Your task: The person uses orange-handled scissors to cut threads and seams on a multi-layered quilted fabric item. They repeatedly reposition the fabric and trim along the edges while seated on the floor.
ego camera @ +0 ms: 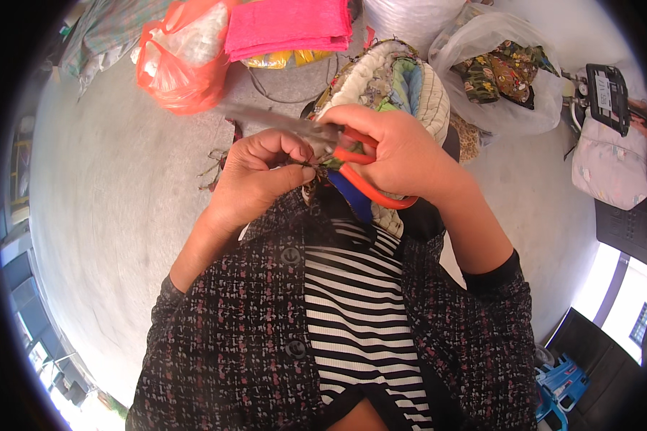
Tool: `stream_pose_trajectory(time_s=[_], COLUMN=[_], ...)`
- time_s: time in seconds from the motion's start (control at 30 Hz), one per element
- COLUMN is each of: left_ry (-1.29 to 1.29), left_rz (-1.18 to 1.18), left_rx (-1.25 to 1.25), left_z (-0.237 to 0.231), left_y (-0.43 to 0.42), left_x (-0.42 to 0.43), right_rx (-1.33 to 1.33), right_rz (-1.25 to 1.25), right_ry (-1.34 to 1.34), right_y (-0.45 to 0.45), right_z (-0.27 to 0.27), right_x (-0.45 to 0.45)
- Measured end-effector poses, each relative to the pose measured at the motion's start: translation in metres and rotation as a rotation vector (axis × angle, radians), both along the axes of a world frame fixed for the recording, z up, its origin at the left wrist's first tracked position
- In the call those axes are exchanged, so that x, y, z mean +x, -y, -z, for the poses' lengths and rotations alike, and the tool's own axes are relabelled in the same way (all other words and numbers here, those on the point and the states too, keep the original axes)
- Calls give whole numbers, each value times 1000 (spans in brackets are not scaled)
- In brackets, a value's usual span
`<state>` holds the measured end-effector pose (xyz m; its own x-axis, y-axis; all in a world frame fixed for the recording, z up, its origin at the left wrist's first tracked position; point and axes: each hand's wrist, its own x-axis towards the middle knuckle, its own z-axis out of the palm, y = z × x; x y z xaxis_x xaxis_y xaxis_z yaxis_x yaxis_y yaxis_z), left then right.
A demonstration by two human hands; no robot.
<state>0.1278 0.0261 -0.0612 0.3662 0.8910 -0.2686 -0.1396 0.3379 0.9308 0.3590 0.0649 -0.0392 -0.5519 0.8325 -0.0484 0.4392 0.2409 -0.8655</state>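
Note:
My right hand (404, 145) is closed around the red handles of a pair of scissors (374, 191), whose blurred blades point to the left. Close beside the scissors, my left hand (267, 175) pinches a dark, frayed strip of fabric (310, 188) between thumb and fingertips. Part of that strip is hidden behind the fingers. Over my lap lies padded, quilted cloth (434, 102) in cream, green and blue, with patterned edges and loose threads. A blue piece of fabric (353, 196) shows below the scissors.
An orange-red plastic bag of white stuffing (186, 64) stands on the concrete floor (113, 178) at upper left. Folded pink cloth (288, 27) lies beside it. At upper right, a clear plastic bag (528, 116) holds camouflage-patterned fabric (498, 73). Farther right is a parked two-wheeler (606, 97).

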Motion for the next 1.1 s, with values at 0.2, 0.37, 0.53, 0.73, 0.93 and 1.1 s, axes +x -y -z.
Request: stream_pose_trajectory(time_s=[0.2, 0.37, 0.53, 0.73, 0.93, 1.1], left_ry=[21, -49, -231, -585, -614, -618], left_rz=[126, 255, 139, 114, 83, -102], left_rx=[190, 501, 818, 1001, 1061, 825], left_z=[-1, 2, 9, 3, 9, 33], left_y=[10, 13, 23, 28, 28, 28], left_x=[-5, 0, 25, 43, 39, 36], right_rx=[-51, -117, -154, -150, -55, 157], right_rz=[241, 352, 422, 451, 478, 447], right_ry=[-145, -340, -550, -635, -684, -337], right_y=[25, 49, 71, 84, 104, 109], right_z=[12, 26, 40, 45, 47, 52], right_x=[17, 29, 37, 42, 39, 26])
